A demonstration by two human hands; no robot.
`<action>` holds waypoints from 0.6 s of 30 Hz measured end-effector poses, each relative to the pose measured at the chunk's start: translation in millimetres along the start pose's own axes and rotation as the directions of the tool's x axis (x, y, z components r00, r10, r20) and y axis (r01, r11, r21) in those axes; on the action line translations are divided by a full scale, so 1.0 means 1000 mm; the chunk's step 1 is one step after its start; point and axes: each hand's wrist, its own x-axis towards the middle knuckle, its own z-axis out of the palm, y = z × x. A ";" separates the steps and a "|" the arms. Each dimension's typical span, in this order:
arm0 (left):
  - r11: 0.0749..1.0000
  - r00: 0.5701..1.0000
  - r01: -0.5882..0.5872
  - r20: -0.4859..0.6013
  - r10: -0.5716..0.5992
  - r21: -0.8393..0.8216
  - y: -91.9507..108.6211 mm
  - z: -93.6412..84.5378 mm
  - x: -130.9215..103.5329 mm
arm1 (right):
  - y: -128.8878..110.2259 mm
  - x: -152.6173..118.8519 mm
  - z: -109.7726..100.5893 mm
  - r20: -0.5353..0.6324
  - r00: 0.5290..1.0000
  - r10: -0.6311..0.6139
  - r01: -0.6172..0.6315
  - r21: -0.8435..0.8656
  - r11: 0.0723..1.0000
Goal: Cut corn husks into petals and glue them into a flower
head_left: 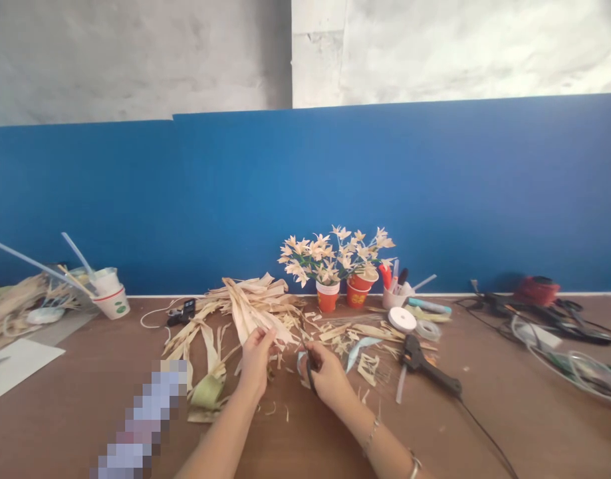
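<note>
Pinched in my left hand (258,359) is a wide, pale strip of dried corn husk (250,307), its far end reaching over a heap of husks (270,287). My right hand (328,376) is closed around the handles of dark scissors (311,372), whose blades point away from me beside the husk's right edge. Whether the blades touch the husk I cannot make out. Small husk scraps lie on the brown table below and around both hands. A greenish rolled husk (208,392) rests left of my left wrist.
Husk flowers (330,249) stand in red paper cups (328,299) at the back. To the right are a white ribbon spool (402,319), a glue gun (427,366) with its cord, and cables. A white cup (113,305) and paper (20,366) sit left. A blue panel (225,199) bounds the table.
</note>
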 end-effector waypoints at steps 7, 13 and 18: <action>0.998 0.989 0.054 0.136 -0.057 0.023 0.000 0.010 -0.012 | -0.008 0.005 -0.009 -0.215 0.977 -0.017 0.044 0.121 0.992; 0.985 0.943 0.149 0.287 -0.169 0.090 0.000 0.014 -0.021 | -0.010 0.007 -0.008 -0.094 0.994 0.062 -0.032 0.290 0.957; 0.990 0.971 0.131 0.193 -0.139 0.053 -0.002 0.013 -0.018 | -0.016 0.004 -0.010 -0.122 0.992 0.033 -0.004 0.235 0.972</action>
